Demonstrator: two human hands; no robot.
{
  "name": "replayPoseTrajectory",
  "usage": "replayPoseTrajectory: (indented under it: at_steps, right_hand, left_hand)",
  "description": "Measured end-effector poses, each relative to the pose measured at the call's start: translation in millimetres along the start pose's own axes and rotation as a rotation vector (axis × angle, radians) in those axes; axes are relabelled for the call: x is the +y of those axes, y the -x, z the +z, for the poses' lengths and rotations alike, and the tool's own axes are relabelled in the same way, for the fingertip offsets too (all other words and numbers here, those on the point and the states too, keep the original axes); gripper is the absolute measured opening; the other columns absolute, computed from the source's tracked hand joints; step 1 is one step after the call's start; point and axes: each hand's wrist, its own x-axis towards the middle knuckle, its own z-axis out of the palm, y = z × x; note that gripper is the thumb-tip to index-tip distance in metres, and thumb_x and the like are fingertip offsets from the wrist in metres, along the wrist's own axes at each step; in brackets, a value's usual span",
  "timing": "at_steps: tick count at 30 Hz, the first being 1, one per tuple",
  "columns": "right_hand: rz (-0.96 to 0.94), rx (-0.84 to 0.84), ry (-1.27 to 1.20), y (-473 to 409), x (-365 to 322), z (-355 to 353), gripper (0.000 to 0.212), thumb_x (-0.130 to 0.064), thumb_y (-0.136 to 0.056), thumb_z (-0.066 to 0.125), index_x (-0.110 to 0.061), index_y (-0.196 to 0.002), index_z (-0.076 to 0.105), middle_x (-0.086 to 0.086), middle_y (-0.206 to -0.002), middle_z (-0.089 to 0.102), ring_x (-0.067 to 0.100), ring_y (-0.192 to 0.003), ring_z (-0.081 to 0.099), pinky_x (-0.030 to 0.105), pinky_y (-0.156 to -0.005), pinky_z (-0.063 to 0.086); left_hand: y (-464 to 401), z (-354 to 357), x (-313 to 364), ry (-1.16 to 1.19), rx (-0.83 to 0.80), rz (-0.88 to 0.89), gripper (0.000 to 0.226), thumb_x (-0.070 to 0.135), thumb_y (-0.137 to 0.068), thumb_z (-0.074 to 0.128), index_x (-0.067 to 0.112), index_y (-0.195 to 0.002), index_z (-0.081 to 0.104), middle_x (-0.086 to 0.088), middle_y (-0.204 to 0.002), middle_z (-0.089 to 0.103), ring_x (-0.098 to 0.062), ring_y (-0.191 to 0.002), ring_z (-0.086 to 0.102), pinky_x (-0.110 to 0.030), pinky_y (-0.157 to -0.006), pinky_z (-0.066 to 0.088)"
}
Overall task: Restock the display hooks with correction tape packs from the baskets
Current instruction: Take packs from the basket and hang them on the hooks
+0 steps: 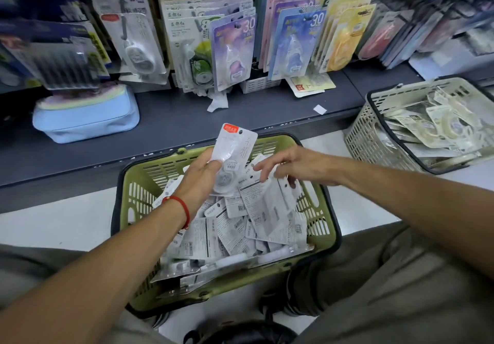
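Observation:
A green basket full of white correction tape packs sits on the floor between my knees. My left hand grips one white pack with a red label, holding it upright above the basket's far rim. My right hand hovers over the pile with fingers spread and relaxed, its fingertips near the top packs; it holds nothing that I can see. Above the shelf, the display hooks carry hanging packs: white ones, green, purple, blue and yellow ones.
A white basket with more packs stands at the right, by the dark shelf ledge. A light blue pouch lies on the ledge at the left. Loose paper scraps lie on the ledge. My legs flank the green basket.

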Motion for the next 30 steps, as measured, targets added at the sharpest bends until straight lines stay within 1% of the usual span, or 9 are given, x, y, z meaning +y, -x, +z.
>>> replayPoseTrajectory:
  at_steps: [2,6,10,13,17,20,22,26,30]
  right_hand:
    - [-0.036,-0.02,-0.126,4,-10,-17,0.026,0.0,-0.101,0.057,-0.008,-0.107,0.081,-0.004,-0.122,0.077,0.008,-0.113,0.07,0.035,-0.096,0.054]
    - [-0.144,-0.096,-0.464,11,-16,-34,0.024,0.005,-0.098,0.06,0.009,-0.119,0.071,0.017,-0.106,0.076,0.022,-0.095,0.072,0.029,-0.092,0.058]
    - [-0.195,0.19,-0.428,-4,-18,-23,0.006,0.001,-0.094,0.071,0.002,-0.096,0.076,0.014,-0.084,0.077,0.016,-0.074,0.073,0.022,-0.073,0.061]
    - [-0.15,0.356,-0.487,-17,-13,-6,0.014,-0.002,-0.097,0.071,0.011,-0.092,0.068,0.013,-0.069,0.072,0.015,-0.058,0.069,0.023,-0.057,0.058]
    - [-0.047,0.476,-0.49,-31,-2,12,0.025,-0.015,-0.097,0.075,0.007,-0.107,0.065,0.025,-0.092,0.075,0.021,-0.056,0.07,0.027,-0.049,0.055]
    - [0.177,0.462,0.065,-32,18,16,0.033,-0.036,-0.1,0.069,-0.011,-0.12,0.066,0.006,-0.108,0.077,0.015,-0.061,0.072,0.027,-0.055,0.055]
    - [0.303,0.289,0.363,-31,34,28,0.051,-0.045,-0.1,0.067,-0.012,-0.138,0.056,0.006,-0.128,0.07,0.017,-0.081,0.072,0.028,-0.065,0.054]
    - [0.379,0.159,0.315,-34,52,66,0.073,-0.046,-0.096,0.073,-0.009,-0.15,0.042,0.011,-0.142,0.06,0.028,-0.12,0.064,0.035,-0.094,0.055]
    - [0.38,0.255,-0.054,-33,46,72,0.038,-0.027,-0.097,0.074,-0.011,-0.13,0.062,0.01,-0.125,0.069,0.024,-0.102,0.067,0.035,-0.08,0.06]
  left_hand:
    - [0,-1,3,0.016,0.029,0.032,0.034,0.025,-0.107,0.046,0.035,-0.133,0.065,0.008,-0.123,0.072,-0.019,-0.114,0.068,-0.042,-0.093,0.058]
    - [-2,-1,4,0.112,0.025,0.033,0.031,0.022,-0.107,0.048,0.032,-0.127,0.07,0.009,-0.119,0.076,-0.019,-0.11,0.072,-0.039,-0.085,0.059]
    - [-2,3,5,0.227,0.007,-0.044,0.026,0.031,-0.108,0.049,0.028,-0.118,0.072,-0.005,-0.119,0.077,-0.025,-0.098,0.076,-0.04,-0.074,0.062]
    - [4,8,3,0.391,-0.176,-0.103,0.04,0.052,-0.106,0.05,0.031,-0.136,0.065,-0.002,-0.131,0.074,-0.027,-0.116,0.073,-0.05,-0.097,0.058]
    - [6,8,-7,0.229,-0.164,0.006,0.055,0.014,-0.09,0.081,0.027,-0.139,0.059,0.002,-0.127,0.075,-0.023,-0.121,0.07,-0.05,-0.1,0.057]
    - [2,-4,-6,0.201,-0.004,-0.006,0.056,0.003,-0.087,0.081,0.023,-0.134,0.059,0.002,-0.121,0.076,-0.021,-0.114,0.071,-0.037,-0.082,0.059]
    - [-4,-16,-3,0.226,0.066,-0.006,0.054,0.001,-0.087,0.079,0.021,-0.133,0.058,-0.001,-0.122,0.074,-0.022,-0.113,0.07,-0.041,-0.086,0.059]
    - [-6,-31,-5,0.226,0.101,-0.015,0.05,0.004,-0.089,0.079,0.022,-0.13,0.057,-0.001,-0.121,0.073,-0.02,-0.112,0.069,-0.04,-0.088,0.058]
    - [-2,-30,-10,0.09,0.106,0.068,0.043,0.007,-0.091,0.078,0.029,-0.119,0.054,0.005,-0.118,0.071,-0.013,-0.109,0.067,-0.034,-0.087,0.056]
